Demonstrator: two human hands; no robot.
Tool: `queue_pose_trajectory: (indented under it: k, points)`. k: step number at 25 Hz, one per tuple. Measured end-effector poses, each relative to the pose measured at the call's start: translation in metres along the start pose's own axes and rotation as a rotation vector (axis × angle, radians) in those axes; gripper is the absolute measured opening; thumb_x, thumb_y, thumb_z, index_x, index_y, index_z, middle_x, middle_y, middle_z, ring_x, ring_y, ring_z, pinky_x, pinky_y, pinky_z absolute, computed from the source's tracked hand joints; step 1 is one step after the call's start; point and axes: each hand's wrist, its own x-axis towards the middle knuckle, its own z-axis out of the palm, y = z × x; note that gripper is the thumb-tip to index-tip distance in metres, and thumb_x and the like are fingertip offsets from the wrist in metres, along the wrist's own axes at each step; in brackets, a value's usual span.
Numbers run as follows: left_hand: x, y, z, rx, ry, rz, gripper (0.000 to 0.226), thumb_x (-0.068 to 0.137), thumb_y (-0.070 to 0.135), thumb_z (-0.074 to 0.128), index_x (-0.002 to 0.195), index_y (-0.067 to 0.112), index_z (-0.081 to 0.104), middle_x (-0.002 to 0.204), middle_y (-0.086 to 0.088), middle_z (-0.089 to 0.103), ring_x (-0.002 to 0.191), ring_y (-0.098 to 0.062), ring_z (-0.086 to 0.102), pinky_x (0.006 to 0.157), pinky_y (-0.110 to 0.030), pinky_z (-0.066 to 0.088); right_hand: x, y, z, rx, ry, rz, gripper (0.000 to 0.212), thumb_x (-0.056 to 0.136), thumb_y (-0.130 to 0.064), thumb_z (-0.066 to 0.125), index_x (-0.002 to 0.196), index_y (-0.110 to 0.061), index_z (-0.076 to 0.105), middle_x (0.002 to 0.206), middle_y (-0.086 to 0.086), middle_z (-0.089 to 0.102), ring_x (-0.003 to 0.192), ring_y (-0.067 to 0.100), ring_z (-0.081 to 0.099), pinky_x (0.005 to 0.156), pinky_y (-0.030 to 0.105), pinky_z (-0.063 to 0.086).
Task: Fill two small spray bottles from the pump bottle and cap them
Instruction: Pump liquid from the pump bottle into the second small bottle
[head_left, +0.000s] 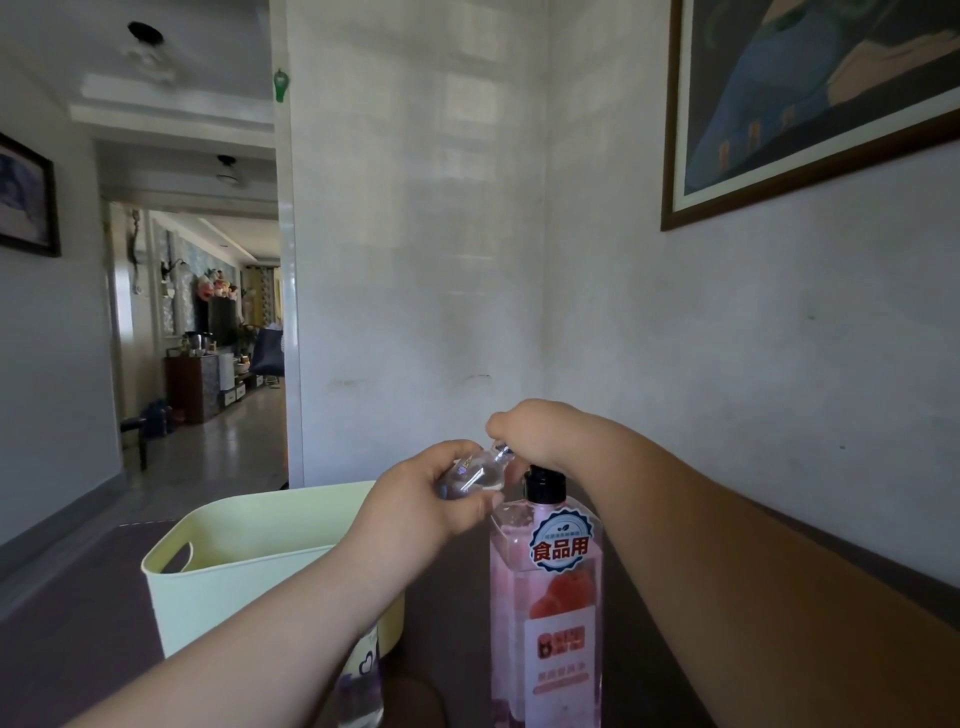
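Note:
My left hand (421, 499) grips a small clear spray bottle (475, 470), tilted with its neck pointing up and right. My right hand (535, 431) is closed over the pump head of the tall pink pump bottle (545, 597), right at the small bottle's neck; the pump head itself is hidden under the hand. The pump bottle stands upright with a black collar and a pink label. A second small clear bottle (361, 686) stands below my left forearm, partly hidden by it.
A pale yellow plastic basket (208, 566) with a handle cutout stands left of the pump bottle on the dark tabletop (78, 649). A white wall rises close behind and to the right. A hallway opens at the left.

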Motion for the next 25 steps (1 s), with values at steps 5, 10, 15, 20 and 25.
queue_pose_trajectory:
  k: [5, 10, 15, 20, 25]
  points:
    - [0.000, 0.000, 0.001, -0.007, 0.004, -0.007, 0.036, 0.075, 0.024, 0.075, 0.109, 0.027, 0.064, 0.087, 0.008, 0.068, 0.074, -0.002, 0.060, 0.063, -0.003, 0.040, 0.002, 0.000, -0.001, 0.003, 0.012, -0.034, 0.021, 0.095, -0.019, 0.037, 0.083, -0.009, 0.050, 0.114, 0.019, 0.067, 0.062, 0.018, 0.043, 0.056, 0.027, 0.035]
    - [0.001, 0.004, -0.005, -0.003, 0.005, 0.005, 0.037, 0.074, 0.024, 0.076, 0.110, 0.025, 0.064, 0.096, 0.003, 0.071, 0.081, -0.008, 0.061, 0.062, -0.001, 0.039, 0.004, -0.002, -0.008, 0.055, 0.022, 0.031, 0.033, 0.092, -0.030, 0.039, 0.101, -0.007, 0.061, 0.105, 0.014, 0.074, 0.068, 0.021, 0.055, 0.064, 0.028, 0.041]
    - [0.003, 0.007, -0.006, -0.015, 0.001, 0.014, 0.035, 0.075, 0.024, 0.075, 0.108, 0.027, 0.064, 0.098, 0.003, 0.071, 0.086, -0.011, 0.062, 0.074, -0.013, 0.043, 0.001, -0.008, -0.014, 0.069, 0.009, 0.025, 0.036, 0.093, -0.029, 0.040, 0.111, -0.004, 0.060, 0.101, 0.014, 0.074, 0.077, 0.027, 0.060, 0.060, 0.025, 0.041]
    - [0.002, 0.002, -0.003, -0.020, 0.001, 0.001, 0.035, 0.075, 0.024, 0.075, 0.107, 0.026, 0.064, 0.097, 0.004, 0.071, 0.085, -0.011, 0.062, 0.066, -0.007, 0.042, 0.001, -0.002, -0.005, 0.063, -0.016, 0.041, 0.027, 0.093, -0.027, 0.038, 0.080, -0.011, 0.057, 0.099, 0.015, 0.074, 0.070, 0.022, 0.052, 0.062, 0.029, 0.035]
    - [0.000, 0.000, 0.000, -0.016, -0.005, -0.003, 0.036, 0.074, 0.025, 0.076, 0.109, 0.025, 0.065, 0.100, 0.002, 0.072, 0.095, -0.015, 0.065, 0.086, -0.025, 0.048, 0.005, 0.005, 0.002, 0.048, 0.016, 0.006, 0.024, 0.091, -0.024, 0.039, 0.079, -0.012, 0.055, 0.094, 0.015, 0.068, 0.072, 0.024, 0.046, 0.061, 0.030, 0.032]
